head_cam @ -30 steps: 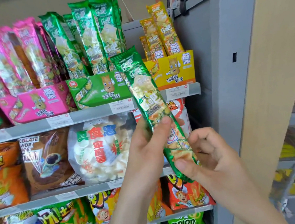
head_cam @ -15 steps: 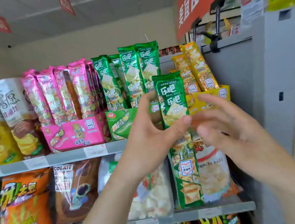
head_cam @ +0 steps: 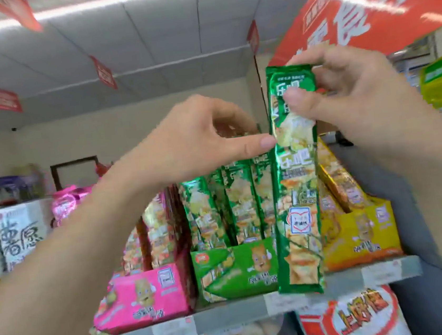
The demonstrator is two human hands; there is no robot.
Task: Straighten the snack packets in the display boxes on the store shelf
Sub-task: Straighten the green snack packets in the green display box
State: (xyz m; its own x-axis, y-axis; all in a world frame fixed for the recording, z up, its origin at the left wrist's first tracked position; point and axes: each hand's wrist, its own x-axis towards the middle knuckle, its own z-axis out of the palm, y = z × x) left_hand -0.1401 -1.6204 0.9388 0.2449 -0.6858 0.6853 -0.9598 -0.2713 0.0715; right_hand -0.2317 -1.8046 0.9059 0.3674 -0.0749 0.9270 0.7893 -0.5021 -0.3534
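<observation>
Shop: grey shelf [head_cam: 231, 317] with price labels [head_cam: 173, 331], snack packets [head_cam: 240, 201] in display boxes [head_cam: 234, 273], red banner [head_cam: 348, 15], ceiling signs [head_cam: 1, 97].

On the shelf [head_cam: 232, 321], the packet [head_cam: 296, 186] hangs before middle box [head_cam: 235, 274] and right box [head_cam: 360, 242].

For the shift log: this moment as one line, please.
right hand: pinches green packet top | left hand: thumb at packet edge, grip unclear | packet: upright, in front of green display box
</observation>
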